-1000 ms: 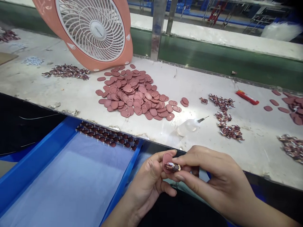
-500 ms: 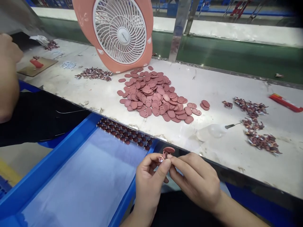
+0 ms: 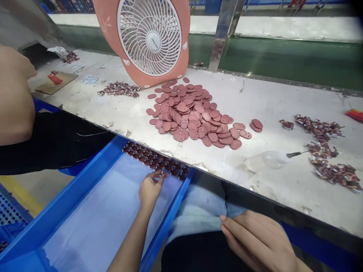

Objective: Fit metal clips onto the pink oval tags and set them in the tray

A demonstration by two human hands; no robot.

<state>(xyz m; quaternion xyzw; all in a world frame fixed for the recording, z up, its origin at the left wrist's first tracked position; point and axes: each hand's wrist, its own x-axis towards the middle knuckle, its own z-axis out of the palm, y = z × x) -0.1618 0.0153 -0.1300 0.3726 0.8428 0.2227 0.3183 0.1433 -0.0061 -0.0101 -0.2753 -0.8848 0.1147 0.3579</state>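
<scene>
My left hand (image 3: 150, 189) reaches into the blue tray (image 3: 75, 187), its fingers pinched on a small brown figure with a pale part, mostly hidden by the fingertips. It is at the edge of the rows of dark brown figures (image 3: 154, 160) lined up along the tray's far end. Above my lap, in front of the table edge, is my right hand (image 3: 255, 236), thumb and fingers pressed together with nothing visible between them. Nearest on the table are a heap of flat, reddish-brown oval pieces (image 3: 193, 113) and a clear squeeze bottle (image 3: 265, 161) with a needle tip, lying on its side.
Small brown parts (image 3: 326, 139) lie in a cluster at right, near a red object (image 3: 354, 114). An orange fan (image 3: 153, 41) stands behind the ovals. More brown parts (image 3: 119, 89) lie left of it. Another person's arm (image 3: 15, 98) is at far left.
My hands have parted. The left has carried the figure with its oval piece leftward to the tray's rows; the right has let go and drawn back lower right. The view has shifted slightly.
</scene>
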